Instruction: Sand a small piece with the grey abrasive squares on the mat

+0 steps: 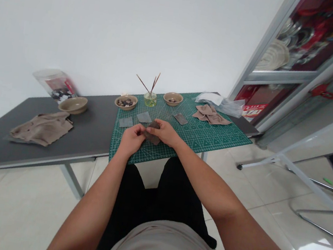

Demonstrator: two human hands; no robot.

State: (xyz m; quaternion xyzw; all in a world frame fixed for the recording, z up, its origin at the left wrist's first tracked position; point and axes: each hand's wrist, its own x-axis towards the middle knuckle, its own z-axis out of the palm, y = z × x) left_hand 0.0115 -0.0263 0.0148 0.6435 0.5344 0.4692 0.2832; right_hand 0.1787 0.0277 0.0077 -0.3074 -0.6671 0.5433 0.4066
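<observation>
Over the front part of a green cutting mat [215,136], my two hands meet at a small dark grey-brown sheet [153,138]. My right hand [166,132] is closed around its upper part, thumb on top. My left hand [133,137] is closed in a pinch at the sheet's left side; a small thing between its fingertips cannot be made out. Just beyond the hands lie light grey squares, one nearer the left [126,122] and one in the middle [144,117]. A darker grey rectangle [181,119] lies to the right of them.
Along the mat's back stand a bowl of dark and pale pebble-like pieces [125,108], a glass jar with thin sticks [150,99] and another bowl [172,102]. Rumpled brown cloth [211,115] and a plastic bag [228,107] lie right. Leftward are a cloth [42,127], bowl [72,110] and clear container [56,83].
</observation>
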